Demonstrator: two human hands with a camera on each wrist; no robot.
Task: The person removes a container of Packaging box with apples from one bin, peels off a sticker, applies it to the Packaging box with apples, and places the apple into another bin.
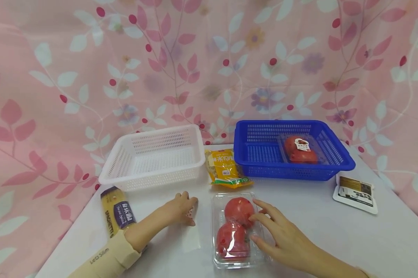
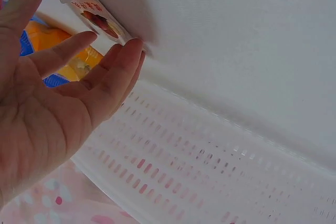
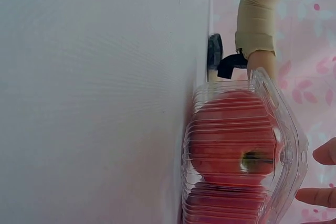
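My left hand point(image 1: 179, 210) is curled over the table, left of the clear plastic box. Its thumb and fingers hold the edges of a white label point(image 2: 97, 19) with red lettering and a fruit picture. A pale strip point(image 1: 191, 239) extends below it on the table. The clear clamshell box point(image 1: 217, 197) holds two large red fruits point(image 1: 232, 241) that look like tomatoes. My right hand point(image 1: 285, 239) is at the box's right side, fingers spread and loosely bent. In the right wrist view its fingertips point(image 3: 315, 196) are close beside the box rim; contact is unclear.
A white basket point(image 1: 151, 179) stands at the back left, a blue basket point(image 1: 285, 172) at the back right with a labelled box of red fruit point(image 1: 300, 150). Between them lies a yellow bag point(image 1: 226, 166). A spaghetti pack point(image 1: 116, 212) lies left, a white-and-black packet point(image 1: 355, 193) right.
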